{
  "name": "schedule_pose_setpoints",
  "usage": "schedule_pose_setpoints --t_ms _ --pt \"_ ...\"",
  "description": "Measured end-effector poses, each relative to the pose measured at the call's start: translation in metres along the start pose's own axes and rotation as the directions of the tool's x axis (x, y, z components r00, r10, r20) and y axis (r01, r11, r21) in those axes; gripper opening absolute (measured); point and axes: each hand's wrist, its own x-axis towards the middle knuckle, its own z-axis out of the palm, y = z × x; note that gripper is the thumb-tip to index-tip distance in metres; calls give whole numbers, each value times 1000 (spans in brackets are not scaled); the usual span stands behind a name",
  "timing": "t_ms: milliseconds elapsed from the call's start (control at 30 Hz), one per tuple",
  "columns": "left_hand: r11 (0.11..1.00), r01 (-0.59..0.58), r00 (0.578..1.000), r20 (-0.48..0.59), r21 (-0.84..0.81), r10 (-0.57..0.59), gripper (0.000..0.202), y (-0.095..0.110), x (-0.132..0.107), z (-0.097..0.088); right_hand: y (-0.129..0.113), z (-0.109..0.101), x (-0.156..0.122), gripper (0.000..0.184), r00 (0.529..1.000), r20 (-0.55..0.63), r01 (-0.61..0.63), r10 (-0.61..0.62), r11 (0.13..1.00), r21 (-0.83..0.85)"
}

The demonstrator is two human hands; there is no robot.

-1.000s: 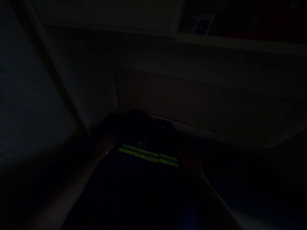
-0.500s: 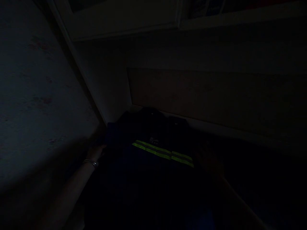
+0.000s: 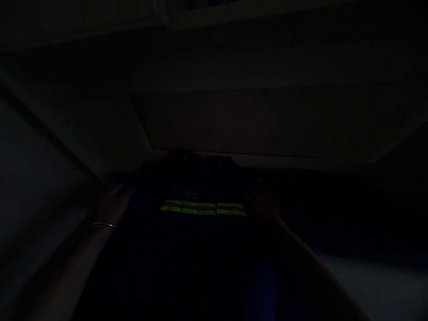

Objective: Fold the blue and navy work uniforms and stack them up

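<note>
In very dim light, a dark navy work jacket lies spread out, its collar toward the back panel. A yellow-green reflective strip crosses its chest, below small pale lettering. My left hand, with a bracelet at the wrist, is at the jacket's left edge, thumb and fingers closed on the blue cloth of the sleeve side. My right hand rests palm down on the dark cloth just right of the strip's end, fingers stretched out and apart. Darkness hides much of the jacket's outline.
Behind the jacket stands a brownish back panel with a pale ledge along its foot. A shelf or cabinet edge overhangs above. A pale side panel rises at left. A light surface shows at lower right.
The view has swung to the right and closer. My left hand has shifted outward along the jacket's left edge. The right hand stays beside the strip's right end.
</note>
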Motion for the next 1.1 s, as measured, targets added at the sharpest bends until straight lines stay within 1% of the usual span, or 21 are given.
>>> schedule_pose_setpoints --t_ms 33,67,100,167,200,233,267,300,333,367,400,500,567,667,733,767,867,933,1000,1033,1100 --pt "999 -53 998 41 3 53 50 18 -9 3 0 -1 0 52 1000 2 -2 2 1000 8" --pt "994 -106 985 132 -10 107 51 36 -20 6 0 -1 1 53 1000 7 -4 4 1000 15" --pt "988 -150 954 256 -44 156 51 53 -32 10 1 0 1 53 1000 12 -11 11 1000 20" --pt "970 -195 856 457 -146 241 49 82 -51 20 2 1 1 53 999 26 -18 18 999 26" --pt "956 -218 828 481 -194 287 48 92 -57 27 2 2 2 53 999 32 -23 22 999 30" --pt "937 -267 830 440 -223 342 48 98 -60 36 3 2 2 53 999 36 -26 25 999 34" --pt "909 -354 842 347 -220 413 48 101 -59 46 3 3 2 54 999 39 -28 27 999 39" --pt "866 -469 832 244 -174 499 48 100 -57 59 3 3 2 54 999 38 -32 30 999 44" --pt "813 -576 793 182 -91 582 49 95 -53 73 3 4 3 54 999 38 -36 34 998 51" --pt "763 -646 751 187 7 634 51 87 -50 88 3 4 3 54 999 36 -40 38 997 58" --pt "729 -677 726 252 97 640 54 77 -47 104 4 5 3 54 999 31 -42 40 997 64" --pt "711 -655 723 487 255 490 61 45 -45 147 5 8 5 53 999 13 -33 32 996 77" --pt "720 -635 730 522 280 440 64 30 -45 164 6 10 5 53 1000 3 -26 26 996 83" --pt "734 -631 731 512 253 452 65 26 -44 173 7 11 4 54 1000 -5 -16 17 997 81" --pt "776 -604 740 492 183 459 63 31 -44 168 7 10 3 53 1000 -11 -13 14 997 73" --pt "813 -568 756 470 126 456 61 34 -47 162 7 9 3 53 1000 -14 -12 13 997 71" --pt "913 -403 831 396 -56 391 55 26 -73 126 7 7 2 50 1000 -31 -2 5 995 103" --pt "956 -242 896 340 -168 286 52 4 -105 88 8 7 2 48 998 -58 2 8 986 165" --pt "964 -51 962 246 -262 117 42 -27 -142 48 9 6 2 44 994 -95 -20 48 960 280" --pt "958 17 976 214 -286 46 36 -43 -160 29 9 6 2 42 990 -111 -39 84 933 358" --pt "955 59 974 227 -289 8 32 -70 -190 -2 9 2 2 38 978 -128 -79 163 861 502"
